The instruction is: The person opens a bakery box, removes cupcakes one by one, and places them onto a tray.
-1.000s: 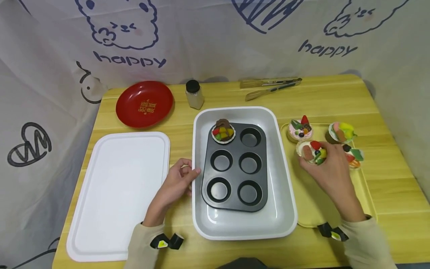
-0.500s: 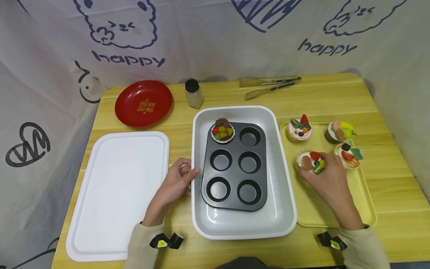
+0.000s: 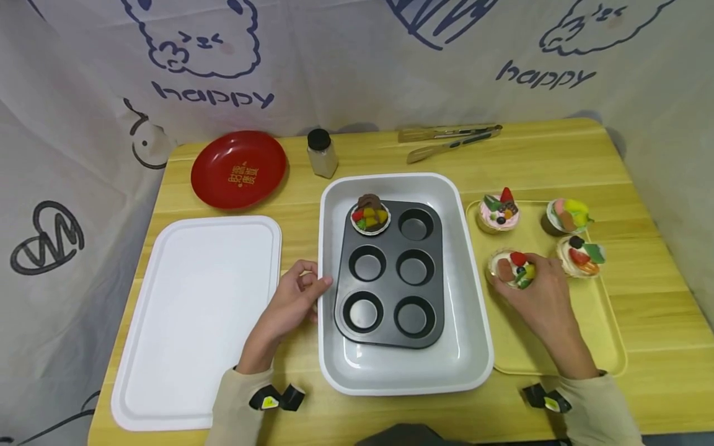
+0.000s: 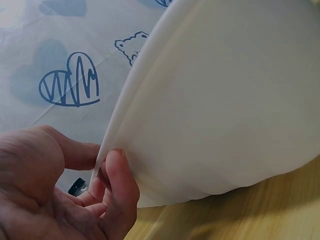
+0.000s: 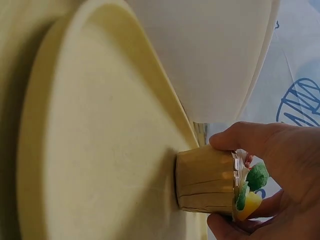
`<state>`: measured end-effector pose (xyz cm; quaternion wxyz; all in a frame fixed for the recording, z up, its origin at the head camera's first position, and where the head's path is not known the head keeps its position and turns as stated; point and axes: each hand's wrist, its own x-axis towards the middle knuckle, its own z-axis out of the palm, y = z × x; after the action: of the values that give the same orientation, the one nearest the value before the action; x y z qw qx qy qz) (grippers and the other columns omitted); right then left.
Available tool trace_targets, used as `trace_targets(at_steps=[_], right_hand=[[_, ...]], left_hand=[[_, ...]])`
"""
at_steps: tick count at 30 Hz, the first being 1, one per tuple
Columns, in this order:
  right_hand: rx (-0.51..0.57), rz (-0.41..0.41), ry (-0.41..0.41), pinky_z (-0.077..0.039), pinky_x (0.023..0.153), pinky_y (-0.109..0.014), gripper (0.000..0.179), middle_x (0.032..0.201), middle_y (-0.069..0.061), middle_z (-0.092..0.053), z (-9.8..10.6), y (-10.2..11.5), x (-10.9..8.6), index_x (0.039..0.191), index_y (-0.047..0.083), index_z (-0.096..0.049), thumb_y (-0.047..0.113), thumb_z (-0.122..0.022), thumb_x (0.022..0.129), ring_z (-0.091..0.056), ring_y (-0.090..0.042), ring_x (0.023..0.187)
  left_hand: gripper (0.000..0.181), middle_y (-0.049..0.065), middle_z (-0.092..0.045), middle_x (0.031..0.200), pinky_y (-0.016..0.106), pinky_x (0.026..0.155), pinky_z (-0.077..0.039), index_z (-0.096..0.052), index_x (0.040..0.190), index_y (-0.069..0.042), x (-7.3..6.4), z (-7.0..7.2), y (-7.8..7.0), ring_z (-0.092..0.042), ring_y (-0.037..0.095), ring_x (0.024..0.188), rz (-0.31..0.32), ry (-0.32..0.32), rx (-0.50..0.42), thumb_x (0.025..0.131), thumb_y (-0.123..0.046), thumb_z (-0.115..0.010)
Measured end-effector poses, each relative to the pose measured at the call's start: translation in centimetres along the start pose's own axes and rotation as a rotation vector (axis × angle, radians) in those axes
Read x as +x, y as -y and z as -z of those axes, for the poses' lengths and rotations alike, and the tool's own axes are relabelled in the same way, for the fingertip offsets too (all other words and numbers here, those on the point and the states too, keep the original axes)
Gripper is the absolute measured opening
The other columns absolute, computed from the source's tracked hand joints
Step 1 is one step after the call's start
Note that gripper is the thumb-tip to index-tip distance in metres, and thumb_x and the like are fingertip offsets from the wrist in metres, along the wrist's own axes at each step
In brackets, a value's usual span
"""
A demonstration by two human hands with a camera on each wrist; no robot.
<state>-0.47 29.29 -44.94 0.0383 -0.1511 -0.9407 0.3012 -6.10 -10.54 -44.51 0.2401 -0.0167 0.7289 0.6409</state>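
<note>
My right hand (image 3: 538,297) pinches a cupcake (image 3: 506,271) by its rim, thumb on one side and fingers on the other. Berries, green leaves and yellow fruit top its cream; in the right wrist view the cupcake's paper cup (image 5: 207,180) stands upright with its base right at the yellow tray (image 5: 100,130). My left hand (image 3: 292,297) holds the left rim of a deep white tray (image 3: 463,371), thumb above and fingers curled below, as the left wrist view shows. Inside that tray lies a dark muffin pan (image 3: 389,303), with a chocolate fruit cupcake (image 3: 370,217) in its far left cup.
Three more cupcakes, a pink one (image 3: 498,212), a yellow-topped one (image 3: 566,217) and a leaf-topped one (image 3: 581,256), stand toward the yellow tray's far end. Left lies a flat white tray (image 3: 195,322). Behind are a red plate (image 3: 238,170), a black-capped jar (image 3: 322,155) and tongs (image 3: 454,145).
My right hand has brought the cupcake toward me and slightly left, away from the pink and leaf-topped cupcakes. The left hand has stayed at the white tray's rim.
</note>
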Motion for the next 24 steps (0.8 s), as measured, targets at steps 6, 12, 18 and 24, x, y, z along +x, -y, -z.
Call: trace_targets(at_steps=[6, 12, 18, 24], right_hand=[[0.001, -0.019, 0.042, -0.045, 0.081, -0.059, 0.079, 0.110, -0.033, -0.044, 0.1, 0.3, 0.1, 0.129, -0.021, -0.045, 0.031, -0.080, 0.081, -0.045, -0.046, 0.099], [-0.014, -0.019, 0.089, -0.044, 0.089, -0.065, 0.089, 0.120, -0.040, -0.040, 0.2, 0.5, -0.2, 0.134, -0.023, -0.038, 0.031, -0.082, 0.080, -0.042, -0.050, 0.108], [-0.072, -0.014, 0.151, -0.040, 0.094, -0.071, 0.106, 0.131, -0.044, -0.035, 1.0, 0.8, -0.4, 0.142, -0.020, -0.029, 0.046, -0.082, 0.079, -0.041, -0.056, 0.116], [-0.111, 0.025, 0.162, -0.041, 0.091, -0.072, 0.107, 0.135, -0.044, -0.034, 2.3, 1.7, 0.0, 0.145, -0.017, -0.027, 0.050, -0.079, 0.081, -0.039, -0.058, 0.118]], left_hand=[[0.030, 0.012, -0.061, 0.080, 0.027, 0.043, -0.051, -0.043, 0.116, 0.004, 0.0, 0.1, 0.0, -0.061, 0.015, 0.057, -0.011, 0.000, -0.002, 0.099, -0.013, -0.062], [0.030, 0.012, -0.062, 0.082, 0.028, 0.044, -0.052, -0.043, 0.116, 0.004, 0.0, 0.1, 0.1, -0.062, 0.016, 0.059, -0.008, 0.008, -0.012, 0.099, -0.012, -0.061], [0.030, 0.012, -0.061, 0.080, 0.028, 0.043, -0.053, -0.043, 0.116, 0.005, 0.1, 0.1, 0.2, -0.062, 0.017, 0.059, -0.020, 0.017, -0.011, 0.099, -0.012, -0.061], [0.028, 0.012, -0.061, 0.080, 0.027, 0.042, -0.052, -0.043, 0.115, 0.004, 0.1, 0.2, 0.2, -0.062, 0.019, 0.058, -0.019, 0.014, -0.016, 0.099, -0.011, -0.061]])
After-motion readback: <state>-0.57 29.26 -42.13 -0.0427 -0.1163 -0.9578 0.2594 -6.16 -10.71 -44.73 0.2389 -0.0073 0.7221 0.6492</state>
